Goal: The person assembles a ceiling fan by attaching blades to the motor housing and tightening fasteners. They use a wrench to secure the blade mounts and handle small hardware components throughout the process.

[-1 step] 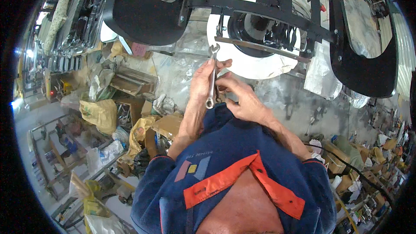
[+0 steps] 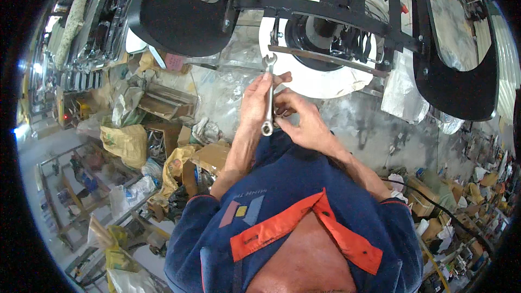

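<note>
In my left hand (image 2: 255, 102) is a silver combination wrench (image 2: 269, 95), its open end pointing away from me and its ring end toward my chest. The thumb presses along the shank. Beside it, on the right, my right hand (image 2: 305, 122) has its fingers curled in, close to the wrench's lower half. Whatever those fingertips pinch is hidden or too small to name. Just beyond the wrench's open jaw stands a black metal frame (image 2: 304, 6) with bolts, and a brown-edged flat bar (image 2: 325, 58) crosses it low down.
Curved black side panels (image 2: 179, 27) flank the frame, the other (image 2: 461, 95) at right. Behind the bar is a white round piece (image 2: 315, 84) with a black centre. Cardboard, a yellow sack (image 2: 124, 144) and plastic clutter the left floor; a black cable (image 2: 450, 217) runs at right.
The wrench has turned slightly in my left hand and its ring end sits a little further right. My right hand's fingers have shifted slightly. The frame has not moved.
</note>
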Available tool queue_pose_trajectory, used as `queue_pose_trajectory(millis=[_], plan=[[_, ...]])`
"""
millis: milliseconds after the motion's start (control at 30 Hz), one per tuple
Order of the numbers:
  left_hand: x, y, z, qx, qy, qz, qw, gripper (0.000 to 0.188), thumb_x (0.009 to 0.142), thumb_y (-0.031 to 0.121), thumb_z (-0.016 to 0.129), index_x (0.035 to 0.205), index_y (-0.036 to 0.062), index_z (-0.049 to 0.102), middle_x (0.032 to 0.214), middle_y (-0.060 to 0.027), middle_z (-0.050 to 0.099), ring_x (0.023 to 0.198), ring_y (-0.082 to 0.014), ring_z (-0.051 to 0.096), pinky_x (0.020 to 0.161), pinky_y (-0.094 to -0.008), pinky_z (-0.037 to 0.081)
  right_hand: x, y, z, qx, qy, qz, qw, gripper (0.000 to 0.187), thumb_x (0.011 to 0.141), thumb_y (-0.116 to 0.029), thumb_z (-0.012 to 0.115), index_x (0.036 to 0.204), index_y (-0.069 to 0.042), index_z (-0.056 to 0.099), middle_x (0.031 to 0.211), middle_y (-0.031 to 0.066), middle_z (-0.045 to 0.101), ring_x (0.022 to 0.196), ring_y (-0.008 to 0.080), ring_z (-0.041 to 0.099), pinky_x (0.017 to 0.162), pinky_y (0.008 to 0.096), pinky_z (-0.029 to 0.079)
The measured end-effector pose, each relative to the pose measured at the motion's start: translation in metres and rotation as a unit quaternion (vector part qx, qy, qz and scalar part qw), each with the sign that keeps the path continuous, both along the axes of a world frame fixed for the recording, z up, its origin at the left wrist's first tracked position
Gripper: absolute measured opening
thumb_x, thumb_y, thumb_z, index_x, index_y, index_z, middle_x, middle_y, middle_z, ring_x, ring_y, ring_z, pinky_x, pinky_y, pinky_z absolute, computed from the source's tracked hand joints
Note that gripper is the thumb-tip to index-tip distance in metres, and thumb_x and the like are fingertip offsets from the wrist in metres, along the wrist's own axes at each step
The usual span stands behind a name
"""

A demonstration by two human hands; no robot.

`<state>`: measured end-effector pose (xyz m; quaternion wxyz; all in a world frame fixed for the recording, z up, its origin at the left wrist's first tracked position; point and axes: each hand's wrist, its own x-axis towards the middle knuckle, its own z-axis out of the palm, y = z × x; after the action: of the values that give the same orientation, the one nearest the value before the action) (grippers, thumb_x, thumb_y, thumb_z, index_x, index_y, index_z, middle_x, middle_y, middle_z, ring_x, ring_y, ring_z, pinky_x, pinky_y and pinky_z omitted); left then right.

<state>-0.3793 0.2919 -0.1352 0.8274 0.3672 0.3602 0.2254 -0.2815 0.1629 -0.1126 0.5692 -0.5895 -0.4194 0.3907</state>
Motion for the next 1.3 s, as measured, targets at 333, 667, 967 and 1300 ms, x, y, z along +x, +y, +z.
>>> queue_pose_trajectory(millis=[333, 667, 967, 1300], plan=[[0.040, -0.013, 0.009, 0.236, 0.120, -0.112, 0.958, 0.027, 0.107, 0.016, 0.053, 0.121, -0.0028, 0.066, 0.113, -0.0111, 0.074, 0.097, -0.0140, 0.067, 0.085, -0.0293, 0.055, 0.021, 0.002, -0.041, -0.075, 0.382, -0.078, 0.918, 0.019, 0.097, -0.008, 0.064, 0.111, 0.002, 0.068, 0.095, 0.0037, 0.068, 0.088, 0.0110, 0.062, 0.079, 0.0265, 0.051], [0.036, -0.008, -0.033, 0.305, 0.170, -0.070, 0.934, 0.028, 0.103, 0.012, 0.055, 0.123, -0.0030, 0.066, 0.091, -0.0161, 0.075, 0.074, -0.0166, 0.070, 0.066, -0.0345, 0.057, 0.017, 0.014, -0.060, -0.040, 0.335, -0.152, 0.929, 0.017, 0.101, -0.011, 0.065, 0.110, 0.002, 0.072, 0.095, 0.0026, 0.069, 0.082, 0.0085, 0.058, 0.071, 0.0246, 0.046], [0.041, 0.021, -0.053, 0.405, 0.223, -0.013, 0.887, 0.027, 0.107, 0.017, 0.055, 0.102, -0.0034, 0.073, 0.065, 0.0000, 0.058, 0.053, -0.0063, 0.047, 0.047, -0.0270, 0.040, 0.027, 0.008, -0.046, -0.116, 0.266, -0.251, 0.924, 0.023, 0.099, -0.015, 0.068, 0.109, 0.005, 0.073, 0.079, 0.0001, 0.059, 0.070, 0.0084, 0.049, 0.060, 0.0266, 0.041], [0.051, 0.028, -0.013, 0.042, 0.039, 0.045, 0.997, 0.033, 0.100, 0.004, 0.059, 0.130, -0.0088, 0.055, 0.088, -0.0075, 0.062, 0.073, -0.0124, 0.060, 0.056, -0.0281, 0.052, 0.036, 0.026, -0.052, -0.110, 0.241, -0.224, 0.938, 0.027, 0.102, -0.016, 0.063, 0.115, 0.006, 0.070, 0.073, -0.0024, 0.055, 0.061, 0.0061, 0.046, 0.049, 0.0250, 0.035]])
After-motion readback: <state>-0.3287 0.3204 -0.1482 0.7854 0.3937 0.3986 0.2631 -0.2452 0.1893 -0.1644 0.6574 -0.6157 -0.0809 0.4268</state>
